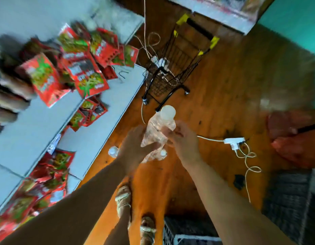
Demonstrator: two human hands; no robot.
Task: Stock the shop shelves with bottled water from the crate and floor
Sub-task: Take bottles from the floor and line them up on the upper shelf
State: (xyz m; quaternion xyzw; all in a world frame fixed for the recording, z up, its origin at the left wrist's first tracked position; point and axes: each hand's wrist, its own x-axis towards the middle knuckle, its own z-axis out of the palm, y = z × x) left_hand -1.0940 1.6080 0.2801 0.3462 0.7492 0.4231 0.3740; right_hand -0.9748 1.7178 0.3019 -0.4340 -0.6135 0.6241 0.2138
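Note:
Both my hands hold one clear water bottle (157, 129) with a white cap, tilted up over the wooden floor. My left hand (135, 147) grips its lower body from the left. Fingers of my right hand (181, 138) curl round its right side. Two more bottles stand on the floor below, one (113, 151) left of my left hand and one (163, 153) partly hidden under the held bottle. The white shelves (103, 106) run along the left. A dark crate (181, 228) shows at the bottom edge.
Red snack packets (79, 68) crowd the shelves. A small wire shopping trolley (172, 68) stands ahead on the floor. A white power strip (234, 141) with a looping cable lies to the right. My sandalled feet (124, 197) are below.

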